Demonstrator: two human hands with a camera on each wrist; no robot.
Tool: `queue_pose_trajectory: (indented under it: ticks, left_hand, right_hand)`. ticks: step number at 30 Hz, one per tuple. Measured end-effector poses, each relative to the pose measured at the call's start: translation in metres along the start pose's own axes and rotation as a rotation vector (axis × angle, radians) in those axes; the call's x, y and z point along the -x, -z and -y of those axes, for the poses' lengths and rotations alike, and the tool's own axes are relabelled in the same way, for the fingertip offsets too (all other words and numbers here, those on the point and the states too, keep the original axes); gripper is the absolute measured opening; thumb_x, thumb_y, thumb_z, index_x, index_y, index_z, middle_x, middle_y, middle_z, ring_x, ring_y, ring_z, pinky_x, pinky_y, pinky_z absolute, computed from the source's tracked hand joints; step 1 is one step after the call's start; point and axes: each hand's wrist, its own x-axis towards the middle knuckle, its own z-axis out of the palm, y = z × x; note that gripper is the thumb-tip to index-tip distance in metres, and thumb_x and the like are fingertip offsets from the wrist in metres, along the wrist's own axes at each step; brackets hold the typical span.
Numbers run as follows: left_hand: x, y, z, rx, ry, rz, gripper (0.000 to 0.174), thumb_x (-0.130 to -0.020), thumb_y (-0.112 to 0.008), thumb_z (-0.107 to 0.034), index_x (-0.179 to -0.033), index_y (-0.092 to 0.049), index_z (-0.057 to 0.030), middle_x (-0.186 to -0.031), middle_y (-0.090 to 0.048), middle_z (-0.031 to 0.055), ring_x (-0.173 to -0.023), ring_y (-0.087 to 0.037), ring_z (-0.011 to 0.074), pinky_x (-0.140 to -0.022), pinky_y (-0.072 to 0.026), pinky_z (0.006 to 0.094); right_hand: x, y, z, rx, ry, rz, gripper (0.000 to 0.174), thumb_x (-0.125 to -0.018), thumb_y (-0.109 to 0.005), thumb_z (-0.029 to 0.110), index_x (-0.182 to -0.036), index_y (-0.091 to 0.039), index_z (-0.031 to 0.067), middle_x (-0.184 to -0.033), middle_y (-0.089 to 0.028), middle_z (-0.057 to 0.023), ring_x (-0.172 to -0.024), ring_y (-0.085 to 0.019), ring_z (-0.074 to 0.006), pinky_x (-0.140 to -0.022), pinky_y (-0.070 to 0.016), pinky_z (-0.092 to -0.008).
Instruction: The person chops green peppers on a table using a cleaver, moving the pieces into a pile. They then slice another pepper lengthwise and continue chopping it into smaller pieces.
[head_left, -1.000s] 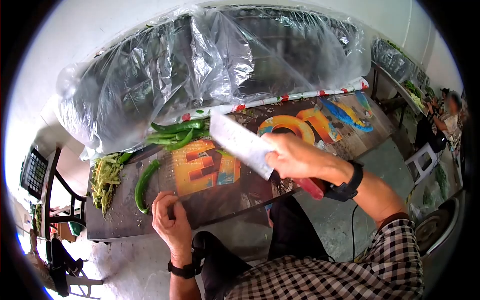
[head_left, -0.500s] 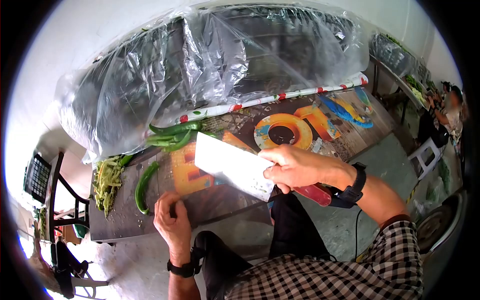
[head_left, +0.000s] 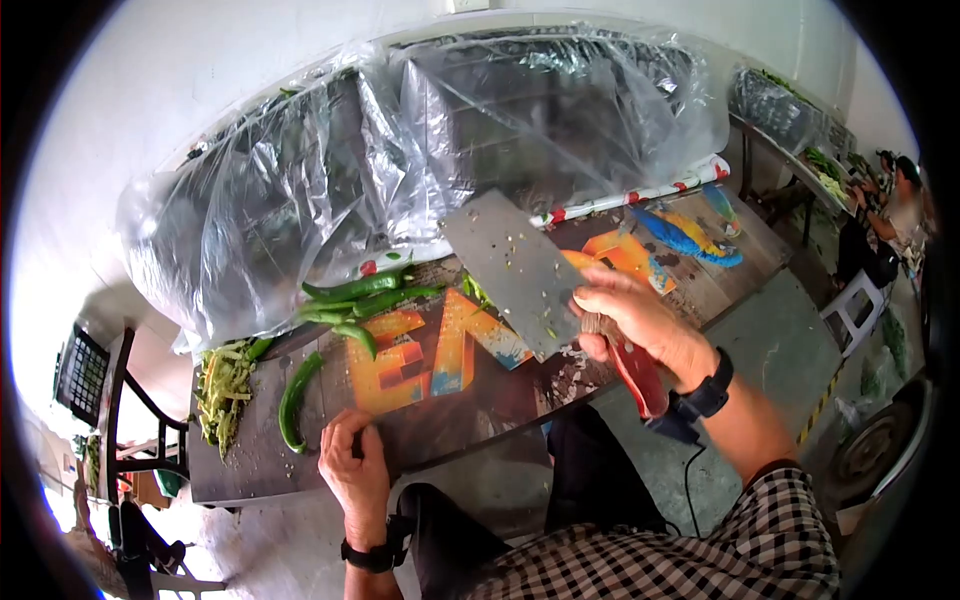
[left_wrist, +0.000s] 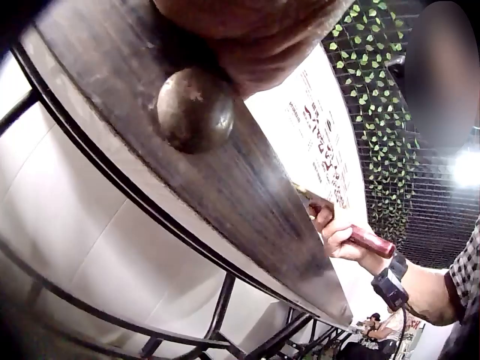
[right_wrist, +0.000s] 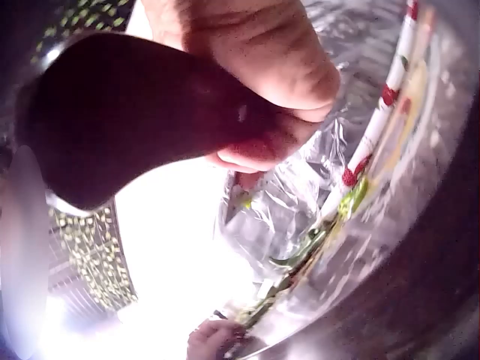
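Note:
In the head view, the right hand [head_left: 640, 322] grips the red handle [head_left: 637, 375] of a cleaver, its wide blade [head_left: 515, 270] raised over the table with green bits stuck to its face. The dark handle [right_wrist: 127, 112] crosses the right wrist view beneath the hand [right_wrist: 262, 56]. The left hand [head_left: 355, 470] rests at the table's front edge with loosely bent fingers, holding nothing visible. Near it lies one curved green pepper [head_left: 297, 402]; several more peppers [head_left: 350, 292] lie farther back. Shredded pale-green pieces [head_left: 222, 395] are heaped at the left end.
Clear plastic [head_left: 300, 170] covers a large dark object behind the patterned table [head_left: 440, 430]. A rounded metal knob [left_wrist: 195, 110] shows below the left hand in the left wrist view. People [head_left: 905, 205] sit at the far right near a white stool [head_left: 855, 318]; a chair stands left.
The right hand has moved slightly right and turned the cleaver, swinging the blade up and right so its speckled face shows. The left hand has stayed at the table edge; the head view has shifted slightly.

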Motion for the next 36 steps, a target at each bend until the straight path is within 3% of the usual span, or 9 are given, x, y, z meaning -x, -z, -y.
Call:
queue_pose_trajectory:
  ticks: [11, 14, 15, 21, 23, 26, 30, 31, 36]
  left_hand:
    - [-0.012, -0.002, -0.084, 0.886, 0.417, 0.382, 0.029, -0.097, -0.057, -0.021, -0.116, -0.062, 0.0006, -0.113, -0.066, 0.0124, -0.101, -0.064, 0.0247, -0.089, -0.0499, 0.0345]
    - [-0.015, -0.016, -0.105, 1.382, 0.631, 0.524, 0.052, -0.101, -0.050, -0.041, -0.133, -0.050, 0.0013, -0.128, -0.058, 0.0152, -0.114, -0.058, 0.0262, -0.100, -0.0455, 0.0382]
    - [-0.019, -0.022, -0.107, 1.507, 0.689, 0.566, 0.057, -0.101, -0.049, -0.044, -0.137, -0.045, 0.0003, -0.132, -0.055, 0.0151, -0.117, -0.056, 0.0265, -0.102, -0.0439, 0.0393]
    - [-0.038, -0.053, -0.093, 1.573, 0.654, 0.636, 0.061, -0.104, -0.037, -0.045, -0.145, -0.036, 0.0006, -0.143, -0.047, 0.0140, -0.128, -0.047, 0.0268, -0.109, -0.0367, 0.0402]
    - [-0.048, -0.067, -0.085, 2.116, 1.048, 0.564, 0.045, -0.106, -0.031, -0.033, -0.140, -0.040, -0.0038, -0.142, -0.047, 0.0094, -0.134, -0.037, 0.0246, -0.114, -0.0265, 0.0363]
    - [-0.067, -0.085, -0.071, 2.054, 0.721, 0.853, 0.046, -0.106, -0.031, -0.033, -0.139, -0.040, -0.0010, -0.145, -0.044, 0.0106, -0.134, -0.036, 0.0239, -0.114, -0.0271, 0.0352]
    - [-0.079, -0.087, -0.077, 1.190, 0.513, 0.625, 0.058, -0.105, -0.040, -0.035, -0.147, -0.035, 0.0045, -0.148, -0.044, 0.0155, -0.133, -0.043, 0.0258, -0.111, -0.0332, 0.0384]
    - [-0.092, -0.083, -0.075, 0.570, 0.159, 0.551, 0.051, -0.104, -0.044, -0.026, -0.143, -0.041, 0.0063, -0.144, -0.049, 0.0167, -0.129, -0.049, 0.0232, -0.108, -0.0370, 0.0348]
    - [-0.081, -0.064, -0.076, 0.960, 0.422, 0.526, 0.043, -0.100, -0.051, -0.017, -0.136, -0.049, 0.0070, -0.131, -0.058, 0.0159, -0.120, -0.056, 0.0232, -0.103, -0.0428, 0.0328]
  right_hand:
    - [0.018, -0.037, -0.061, -0.683, -0.094, 0.515, 0.039, -0.104, -0.042, 0.043, -0.102, -0.057, 0.0072, -0.055, -0.050, -0.0015, -0.037, -0.044, -0.0101, -0.037, -0.0349, -0.0230]
    - [0.027, -0.056, -0.047, -0.494, -0.049, 0.369, 0.037, -0.104, -0.043, 0.040, -0.105, -0.056, 0.0056, -0.057, -0.054, -0.0027, -0.037, -0.043, -0.0092, -0.036, -0.0331, -0.0218]
    - [0.027, -0.051, -0.045, -0.401, -0.054, 0.360, 0.042, -0.104, -0.044, 0.033, -0.133, -0.047, 0.0026, -0.096, -0.064, -0.0086, -0.046, -0.049, -0.0073, -0.039, -0.0387, -0.0194]
    - [0.014, -0.042, -0.027, 0.105, 0.000, 0.168, 0.035, -0.100, -0.049, 0.033, -0.110, -0.059, 0.0004, -0.079, -0.061, -0.0022, -0.054, -0.055, -0.0072, -0.047, -0.0435, -0.0194]
    - [0.006, -0.026, -0.029, 0.247, 0.084, 0.087, 0.040, -0.099, -0.053, 0.033, -0.119, -0.059, -0.0008, -0.095, -0.065, -0.0044, -0.074, -0.062, -0.0092, -0.071, -0.0513, -0.0233]
    - [-0.011, -0.008, -0.042, 0.134, 0.179, -0.002, 0.043, -0.097, -0.058, 0.032, -0.124, -0.057, -0.0018, -0.103, -0.065, -0.0054, -0.083, -0.062, -0.0099, -0.085, -0.0492, -0.0265]
    - [-0.004, 0.013, -0.037, -0.002, 0.140, -0.032, 0.040, -0.097, -0.059, 0.028, -0.127, -0.054, 0.0035, -0.100, -0.061, -0.0068, -0.069, -0.064, -0.0138, -0.056, -0.0539, -0.0236]
    - [-0.002, 0.017, -0.029, 0.024, 0.131, -0.087, 0.037, -0.097, -0.059, 0.028, -0.127, -0.053, 0.0059, -0.093, -0.058, -0.0055, -0.062, -0.062, -0.0145, -0.045, -0.0507, -0.0211]
    - [0.005, 0.023, -0.026, -0.038, 0.084, -0.064, 0.032, -0.098, -0.055, 0.021, -0.122, -0.053, 0.0009, -0.092, -0.063, -0.0086, -0.058, -0.062, -0.0131, -0.045, -0.0486, -0.0228]
